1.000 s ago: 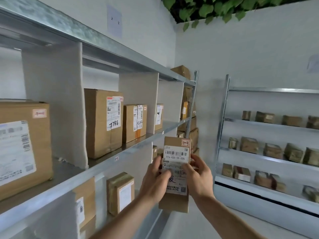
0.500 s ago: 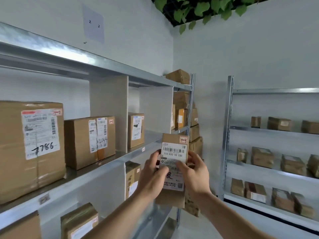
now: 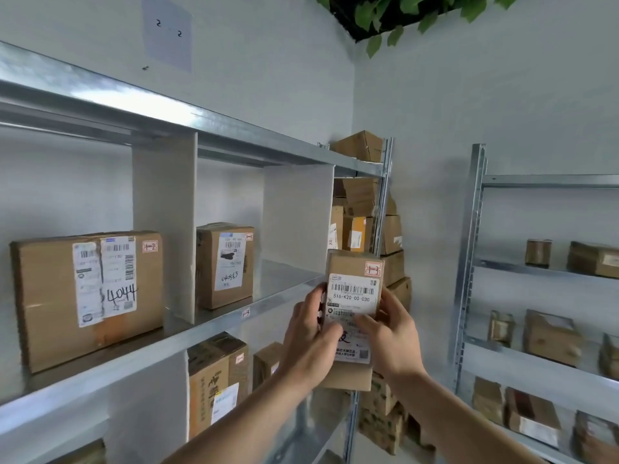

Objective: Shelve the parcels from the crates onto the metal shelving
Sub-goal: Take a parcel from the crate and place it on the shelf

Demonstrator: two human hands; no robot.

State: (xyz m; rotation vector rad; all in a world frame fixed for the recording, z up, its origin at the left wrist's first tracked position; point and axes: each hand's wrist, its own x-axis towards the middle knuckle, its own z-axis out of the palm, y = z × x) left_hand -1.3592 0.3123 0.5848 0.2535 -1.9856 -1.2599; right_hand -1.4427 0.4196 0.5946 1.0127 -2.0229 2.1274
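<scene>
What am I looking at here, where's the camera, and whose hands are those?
There is no machine here. The camera sits on a person's head and looks forward and down, so you see their own two arms reaching out.

Both hands hold one small parcel upright, label facing the camera. The left hand grips its left edge and the right hand its right edge, fingers curled over the label.

On the left runs a metal shelf split by white dividers. One bay holds a big box marked 4044, the next a smaller box. More boxes stand below and at the far end. A second rack on the right carries small parcels too.
</scene>
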